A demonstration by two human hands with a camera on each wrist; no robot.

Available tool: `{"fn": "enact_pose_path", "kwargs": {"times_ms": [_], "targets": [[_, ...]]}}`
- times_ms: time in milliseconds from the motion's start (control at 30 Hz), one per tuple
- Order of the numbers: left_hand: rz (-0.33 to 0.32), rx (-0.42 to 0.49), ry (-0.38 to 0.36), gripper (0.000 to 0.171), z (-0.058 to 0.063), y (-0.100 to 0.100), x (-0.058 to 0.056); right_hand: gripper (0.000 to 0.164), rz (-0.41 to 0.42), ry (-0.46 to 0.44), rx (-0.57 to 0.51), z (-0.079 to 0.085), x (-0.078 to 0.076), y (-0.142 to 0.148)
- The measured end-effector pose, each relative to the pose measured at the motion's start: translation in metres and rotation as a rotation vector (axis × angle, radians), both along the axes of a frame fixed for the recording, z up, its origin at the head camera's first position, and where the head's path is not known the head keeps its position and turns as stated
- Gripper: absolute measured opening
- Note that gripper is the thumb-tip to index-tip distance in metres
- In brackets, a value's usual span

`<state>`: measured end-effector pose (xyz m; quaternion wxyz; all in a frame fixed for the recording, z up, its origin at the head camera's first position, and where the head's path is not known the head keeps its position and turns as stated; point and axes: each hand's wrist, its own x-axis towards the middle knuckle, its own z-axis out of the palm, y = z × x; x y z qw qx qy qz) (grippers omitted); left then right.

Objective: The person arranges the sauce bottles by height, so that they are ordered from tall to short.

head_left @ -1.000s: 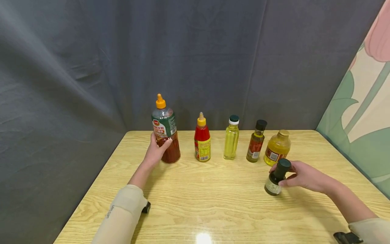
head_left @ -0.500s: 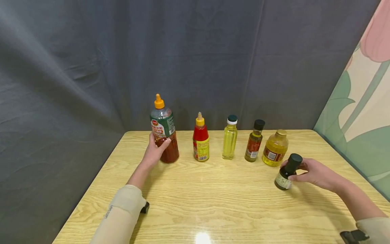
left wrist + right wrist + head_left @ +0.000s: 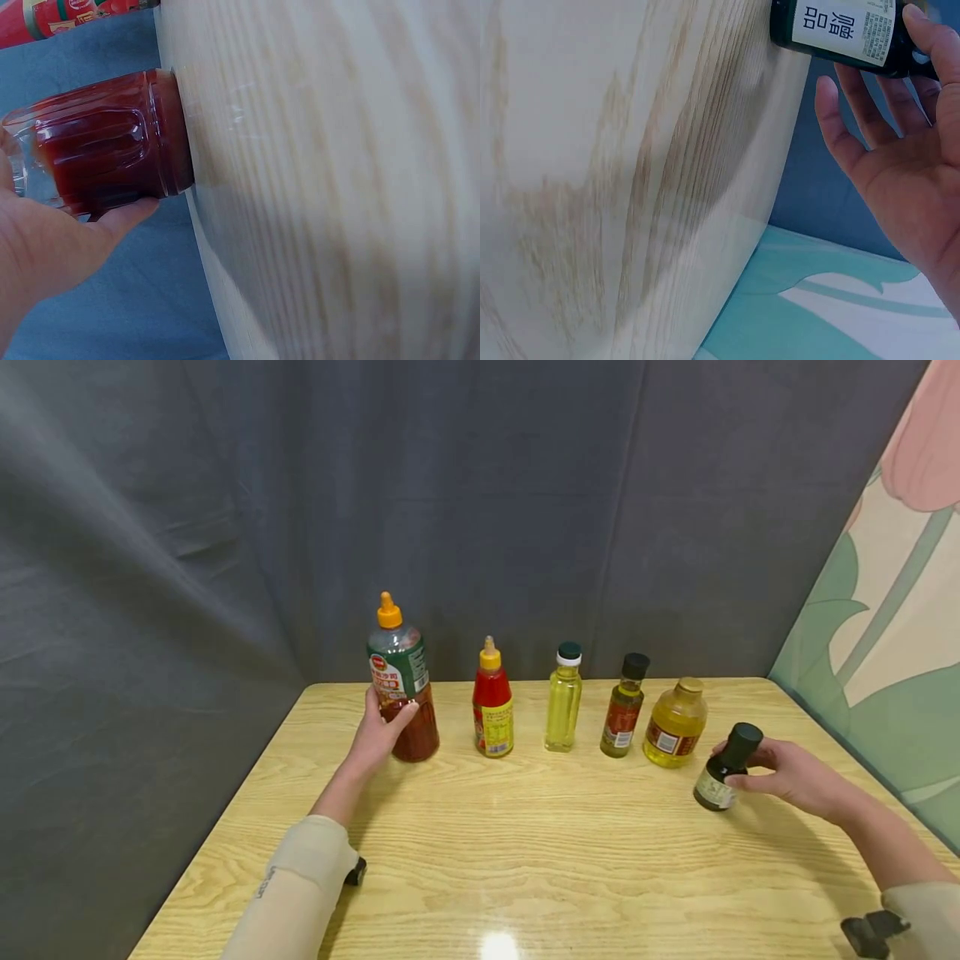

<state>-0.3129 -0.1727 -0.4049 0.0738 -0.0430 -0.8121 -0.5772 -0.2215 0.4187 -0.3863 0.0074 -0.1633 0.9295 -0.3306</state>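
Observation:
A large sauce bottle (image 3: 402,670) with an orange nozzle cap and dark red contents stands upright at the table's left rear. My left hand (image 3: 372,737) grips its lower half, thumb across the front; the other fingers are mostly hidden behind it. In the left wrist view, the red sauce bottle (image 3: 105,142) has its base on the tabletop. At the right, my right hand (image 3: 802,779) holds a small dark bottle (image 3: 716,783) with a dark green cap and pale label, thumb on its near side. Whether this dark bottle (image 3: 844,30) touches the table, I cannot tell.
Between the hands, along the rear, stand a red squeeze bottle (image 3: 492,714), a clear yellow oil bottle (image 3: 562,706), a black-capped bottle (image 3: 622,718) and a round yellow oil bottle (image 3: 675,727). A grey curtain (image 3: 465,510) hangs behind the wooden table (image 3: 480,843).
My right hand has carried the small dark bottle to the right and towards the rear, past the front of the round oil bottle. My left hand keeps its grip on the sauce bottle.

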Motion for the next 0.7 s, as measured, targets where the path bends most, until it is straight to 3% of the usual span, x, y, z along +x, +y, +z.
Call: {"fn": "enact_pose_path", "kwargs": {"times_ms": [700], "targets": [[-0.01, -0.001, 0.01, 0.085, 0.001, 0.0, 0.001, 0.05, -0.098, -0.013, -0.061, -0.008, -0.022, 0.023]]}}
